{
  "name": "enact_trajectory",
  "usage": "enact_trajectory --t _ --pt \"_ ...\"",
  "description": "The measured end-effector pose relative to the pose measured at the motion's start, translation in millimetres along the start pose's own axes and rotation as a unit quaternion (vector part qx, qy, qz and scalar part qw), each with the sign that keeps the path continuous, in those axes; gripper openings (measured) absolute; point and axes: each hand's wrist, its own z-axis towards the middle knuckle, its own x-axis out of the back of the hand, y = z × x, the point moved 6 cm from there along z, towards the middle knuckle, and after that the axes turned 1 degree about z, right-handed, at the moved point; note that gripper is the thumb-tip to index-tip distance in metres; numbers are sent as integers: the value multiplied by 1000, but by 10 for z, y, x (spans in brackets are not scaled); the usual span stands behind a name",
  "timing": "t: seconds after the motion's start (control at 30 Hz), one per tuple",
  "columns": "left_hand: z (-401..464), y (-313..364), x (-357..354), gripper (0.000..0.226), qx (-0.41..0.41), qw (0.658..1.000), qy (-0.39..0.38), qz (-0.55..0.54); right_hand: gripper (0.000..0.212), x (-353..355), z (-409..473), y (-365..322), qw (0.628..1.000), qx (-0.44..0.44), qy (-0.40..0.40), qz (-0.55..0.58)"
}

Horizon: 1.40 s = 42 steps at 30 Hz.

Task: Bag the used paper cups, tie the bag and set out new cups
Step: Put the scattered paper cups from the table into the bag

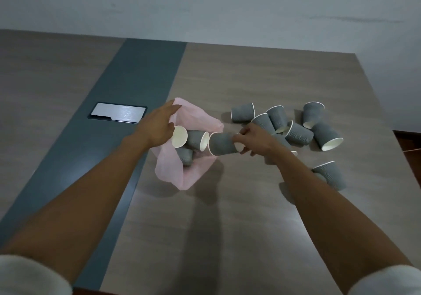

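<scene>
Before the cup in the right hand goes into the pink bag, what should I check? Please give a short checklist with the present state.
1. Pink bag mouth open toward the cup: ok.
2. Left hand at the bag's rim: ok; firm grip: cannot tell.
3. Right hand fingers pinch the held cup at its base: ok.
4. Cup's open end faces the bag: ok.
5. Loose cups remain on the table: not ok.

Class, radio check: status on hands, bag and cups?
Left hand holds pink bag open. Right hand grips grey cup at bag's mouth. Loose cups remain on table; nothing blocking.
</scene>
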Motion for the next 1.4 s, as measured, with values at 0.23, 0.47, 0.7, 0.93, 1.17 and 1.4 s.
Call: enact_trajectory --t 0.23,0.47,0.7,0.93,1.17,1.4 --pt "49 -24 107 64 -12 1000 -17 8 41 -806 214 -201 953 30 4 300" --pt "74 28 106 65 -19 1000 -11 -10 21 -1162 359 -228 955 56 -44 288" --pt "56 -1 12 65 -24 1000 -10 -15 28 -1339 370 -178 947 22 -79 311" --pt "73 -22 -79 69 -13 1000 0 -3 22 -541 353 108 990 0 123 71" --pt "140 -56 -150 67 20 1000 19 -5 61 337 121 679 904 -168 320 -229" --pt "108 -119 -136 67 36 999 28 -28 46 296 61 1008 900 -218 275 -260"
